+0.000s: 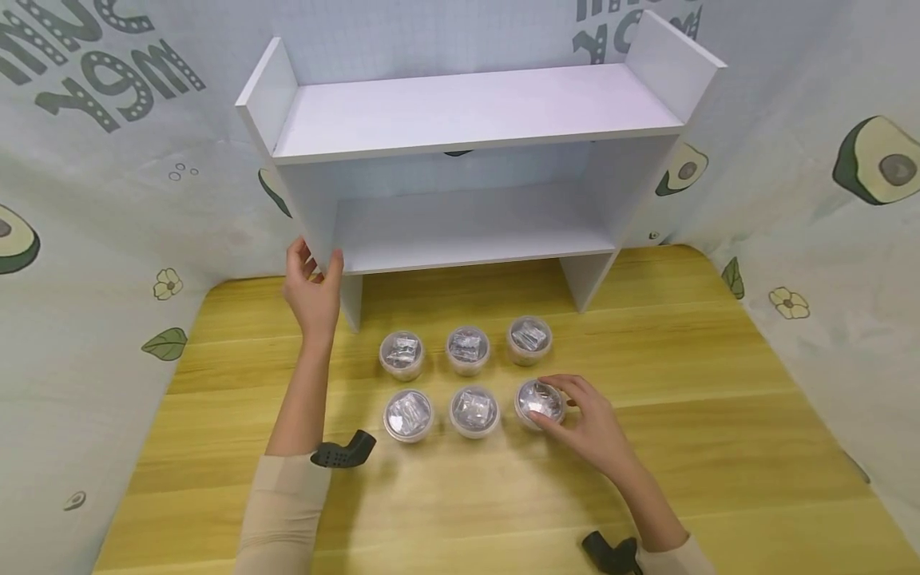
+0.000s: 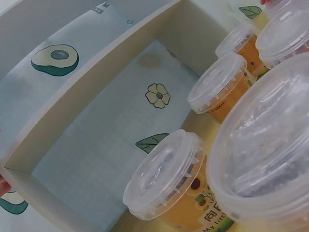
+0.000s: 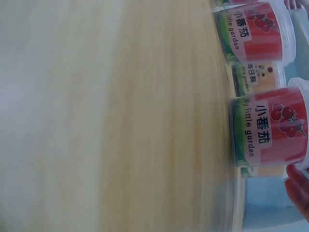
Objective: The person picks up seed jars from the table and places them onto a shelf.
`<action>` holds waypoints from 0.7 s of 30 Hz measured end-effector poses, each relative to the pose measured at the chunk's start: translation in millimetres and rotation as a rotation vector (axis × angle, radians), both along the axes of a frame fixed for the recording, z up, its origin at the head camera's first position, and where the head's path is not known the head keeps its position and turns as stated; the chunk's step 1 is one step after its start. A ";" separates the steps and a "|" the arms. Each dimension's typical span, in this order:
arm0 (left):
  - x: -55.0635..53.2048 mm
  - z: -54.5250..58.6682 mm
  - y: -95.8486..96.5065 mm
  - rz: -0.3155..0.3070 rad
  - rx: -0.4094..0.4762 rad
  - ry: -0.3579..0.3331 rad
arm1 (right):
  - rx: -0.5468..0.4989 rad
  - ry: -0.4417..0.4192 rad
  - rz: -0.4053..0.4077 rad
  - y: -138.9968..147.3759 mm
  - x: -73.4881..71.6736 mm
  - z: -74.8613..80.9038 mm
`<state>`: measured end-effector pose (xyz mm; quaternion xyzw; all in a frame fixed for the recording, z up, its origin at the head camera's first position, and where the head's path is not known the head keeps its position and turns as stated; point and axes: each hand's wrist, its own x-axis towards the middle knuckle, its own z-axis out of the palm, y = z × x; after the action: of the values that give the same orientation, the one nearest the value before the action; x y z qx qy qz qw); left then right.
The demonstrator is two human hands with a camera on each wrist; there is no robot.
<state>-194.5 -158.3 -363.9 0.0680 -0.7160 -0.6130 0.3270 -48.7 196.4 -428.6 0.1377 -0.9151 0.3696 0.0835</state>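
My left hand [image 1: 313, 295] is at the left side panel of a white two-tier shelf [image 1: 474, 116], thumb at the front edge and fingers outside, holding it. Fingertips show at the panel in the left wrist view. With thumb and fingers, my right hand [image 1: 592, 423] grips a lidded plastic cup [image 1: 541, 399] at the right of the front row. In the right wrist view, a cup [image 3: 277, 128] beside the fingers has a red label with small tomatoes. Foil-like packets show through the clear lids.
Two rows of three cups stand before the shelf, including a back-left cup [image 1: 402, 355] and front-middle cup [image 1: 474, 411]. One cup [image 2: 166, 183] in the left wrist view bears an orange sunflower label. A patterned cloth [image 1: 93, 239] surrounds the wood-look table [image 1: 719, 447].
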 end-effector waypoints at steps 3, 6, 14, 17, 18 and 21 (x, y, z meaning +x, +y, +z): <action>-2.9 0.3 -0.8 0.005 0.040 -0.017 | -0.007 -0.014 0.002 -0.2 -0.1 -0.9; -6.3 0.1 -3.0 0.029 0.062 -0.007 | -0.013 -0.019 0.007 -0.5 -1.2 -2.1; -9.8 -4.0 -7.8 0.073 -0.085 0.080 | -0.019 -0.066 0.012 -2.5 -3.2 -6.9; -9.8 -4.3 -9.6 0.081 -0.170 0.093 | -0.017 -0.089 0.016 -3.7 -2.9 -7.8; -10.0 -4.4 -10.4 0.086 -0.201 0.092 | -0.016 -0.095 0.015 -4.0 -3.0 -7.9; -10.8 -4.7 -13.1 0.090 -0.274 0.084 | -0.010 -0.109 0.010 -4.3 -3.0 -8.4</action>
<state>-205.3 -171.5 -368.6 0.0290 -0.7748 -0.4968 0.3899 -51.7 192.1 -437.1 0.1218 -0.9158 0.3814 0.0324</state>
